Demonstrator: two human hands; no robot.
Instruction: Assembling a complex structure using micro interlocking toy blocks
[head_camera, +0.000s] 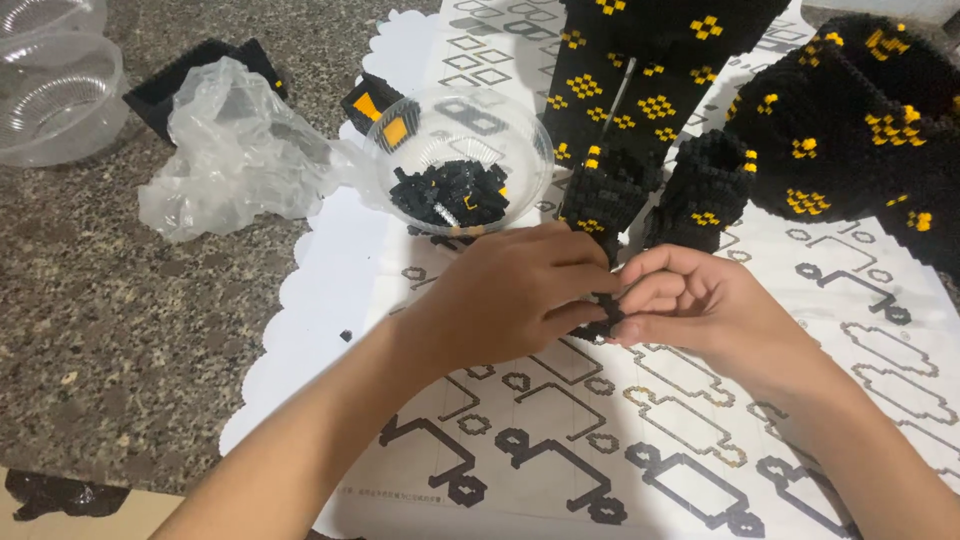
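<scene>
My left hand (510, 295) and my right hand (700, 300) meet over the printed instruction sheet (560, 440), fingertips pinched together on a small black brick piece (603, 312). Most of that piece is hidden by my fingers. Just behind my hands stands a large black model with yellow spots (640, 110), its two blocky feet (700, 195) resting on the sheet. A clear plastic bowl (520, 125) with several small black and yellow bricks (450, 193) sits just beyond my left hand.
A crumpled clear plastic bag (235, 150) lies left of the bowl on the speckled stone counter (110, 320). Stacked clear bowls (55, 85) stand at the far left. A black baseplate (165, 85) lies behind the bag. Another black-and-yellow model part (870, 110) fills the right.
</scene>
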